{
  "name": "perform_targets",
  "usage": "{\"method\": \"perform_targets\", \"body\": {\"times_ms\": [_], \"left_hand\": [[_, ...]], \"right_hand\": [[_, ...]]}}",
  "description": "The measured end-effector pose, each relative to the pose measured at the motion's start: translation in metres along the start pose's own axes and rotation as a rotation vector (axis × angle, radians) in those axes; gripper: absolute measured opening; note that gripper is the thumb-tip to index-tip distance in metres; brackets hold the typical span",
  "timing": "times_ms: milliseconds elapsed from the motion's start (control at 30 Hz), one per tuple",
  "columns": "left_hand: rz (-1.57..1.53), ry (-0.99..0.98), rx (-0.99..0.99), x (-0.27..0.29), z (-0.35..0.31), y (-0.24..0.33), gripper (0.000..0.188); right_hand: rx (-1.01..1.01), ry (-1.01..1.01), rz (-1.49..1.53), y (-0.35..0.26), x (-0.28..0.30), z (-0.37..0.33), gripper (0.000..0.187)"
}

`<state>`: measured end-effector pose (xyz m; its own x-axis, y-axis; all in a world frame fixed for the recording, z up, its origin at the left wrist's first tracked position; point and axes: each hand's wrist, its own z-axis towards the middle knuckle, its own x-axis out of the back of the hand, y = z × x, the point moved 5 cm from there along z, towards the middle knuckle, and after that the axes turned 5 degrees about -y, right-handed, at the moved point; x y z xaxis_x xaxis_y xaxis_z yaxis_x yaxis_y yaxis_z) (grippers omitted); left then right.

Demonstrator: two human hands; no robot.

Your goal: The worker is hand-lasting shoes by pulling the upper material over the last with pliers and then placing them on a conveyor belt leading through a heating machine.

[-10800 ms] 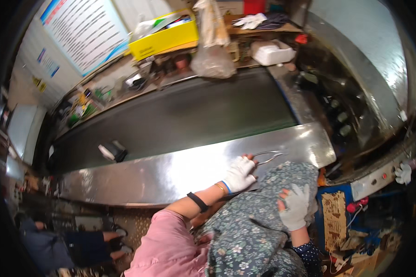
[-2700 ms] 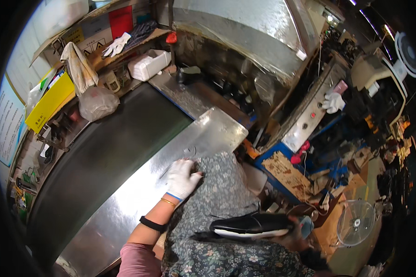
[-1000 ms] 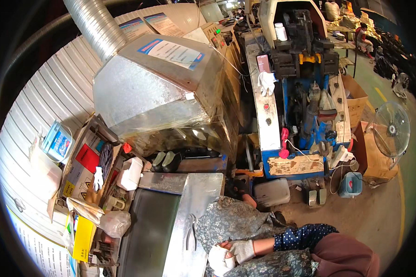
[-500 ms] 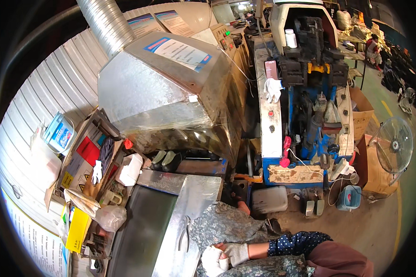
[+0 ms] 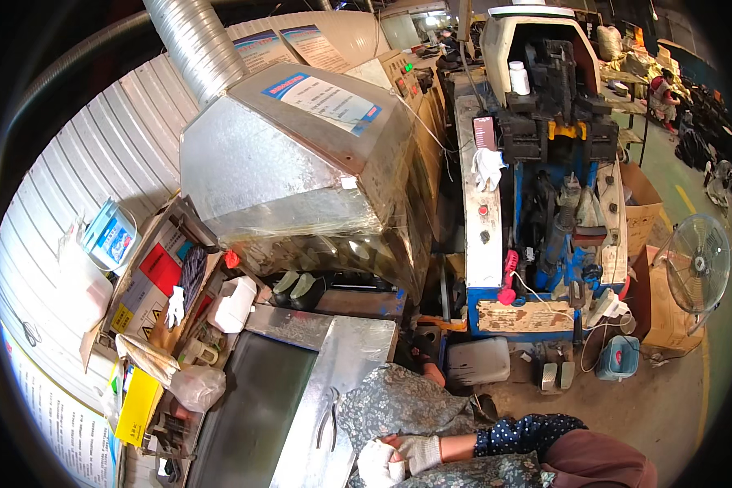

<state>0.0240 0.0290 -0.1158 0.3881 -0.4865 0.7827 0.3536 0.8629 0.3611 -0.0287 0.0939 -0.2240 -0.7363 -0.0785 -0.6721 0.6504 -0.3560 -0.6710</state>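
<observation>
In my lap, on a dark floral apron (image 5: 407, 398), my two gloved hands rest against each other. My right hand (image 5: 421, 454) comes in from the right under a dotted sleeve, its fingers closed against the other hand. My left hand (image 5: 377, 464), in a white glove, is curled beside it; bare fingertips show between them. Nothing held is visible. A pair of pliers (image 5: 327, 419) lies left of my hands on the metal edge of a dark conveyor belt (image 5: 256, 407). Dark shoes with pale insides (image 5: 302, 289) stand by the mouth of a metal hood.
The metal hood (image 5: 285, 154) rises at the back left, with a shelf of gloves, papers and bags (image 5: 175, 309) beside the belt. A blue-framed machine (image 5: 537, 317) stands ahead. Right of it are a fan (image 5: 699, 264), cartons (image 5: 667, 301) and a blue bin (image 5: 618, 354). Someone sits far off.
The whole view has shifted slightly, so the surroundings sit a little further right and lower. My hands remain together in my lap.
</observation>
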Motion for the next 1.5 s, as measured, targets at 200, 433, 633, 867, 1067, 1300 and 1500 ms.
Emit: {"method": "perform_targets", "body": {"times_ms": [200, 433, 633, 867, 1067, 1300, 1500], "left_hand": [[0.010, 0.019, -0.002, -0.003, -0.007, -0.006, 0.039], [0.003, -0.013, -0.003, -0.004, -0.012, -0.010, 0.036], [-0.029, 0.054, 0.005, -0.003, -0.013, -0.015, 0.035], [-0.052, 0.080, 0.000, -0.002, -0.012, -0.016, 0.030], [-0.047, 0.054, -0.008, 0.002, -0.010, -0.020, 0.028], [-0.124, 0.088, -0.006, 0.015, 0.004, -0.018, 0.017], [-0.133, 0.096, -0.039, 0.028, 0.015, -0.004, 0.009]], "right_hand": [[-0.018, 0.031, 0.107, -0.011, -0.011, 0.001, 0.044], [-0.001, 0.059, -0.211, -0.015, -0.011, 0.000, 0.041], [0.001, 0.005, -0.433, -0.025, -0.012, 0.004, 0.037], [-0.021, 0.068, -0.621, -0.026, -0.012, 0.003, 0.040], [-0.019, 0.087, -0.555, -0.024, -0.012, 0.006, 0.038], [-0.076, 0.048, -0.359, -0.003, 0.001, 0.008, 0.042], [0.153, -0.433, 0.890, 0.008, -0.005, 0.020, 0.036]]}}
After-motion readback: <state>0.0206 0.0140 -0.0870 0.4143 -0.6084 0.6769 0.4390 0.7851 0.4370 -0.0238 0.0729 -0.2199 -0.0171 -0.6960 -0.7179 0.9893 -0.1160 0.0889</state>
